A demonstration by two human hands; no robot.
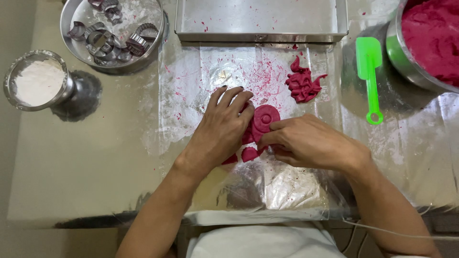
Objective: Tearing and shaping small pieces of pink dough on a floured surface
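Both hands work on one small bit of pink dough. The grip of the left hand (222, 129) is flat and spread out, with the fingers (233, 98) apart and pressing down on the left edge of the round dough piece (264, 118). The grip of the right hand (311, 143) is pinched together on the lower right edge of that same piece, thumb and fingertips (277, 125) touching the dough.

The round dough piece lies flat on the clear plastic sheet (191, 86), in the middle of the shiny tabletop (81, 162), right between the two hands. It is a circle with a small dent in the middle, so it has no long side and points no special way. Its flat face looks up.

Two small dough bits (249, 154) lie just below it, close to both hands. A lumpy pile of dough scraps (302, 83) sits above and to the right, a little apart.

Farther right lies a green spatula (369, 71), with its handle pointing toward the person. Beside it is a metal bowl of pink dough (430, 38). At the top is a flat metal tray (260, 21). On the left are a round pan of cookie cutters (112, 33) and a cup of white flour (38, 81).
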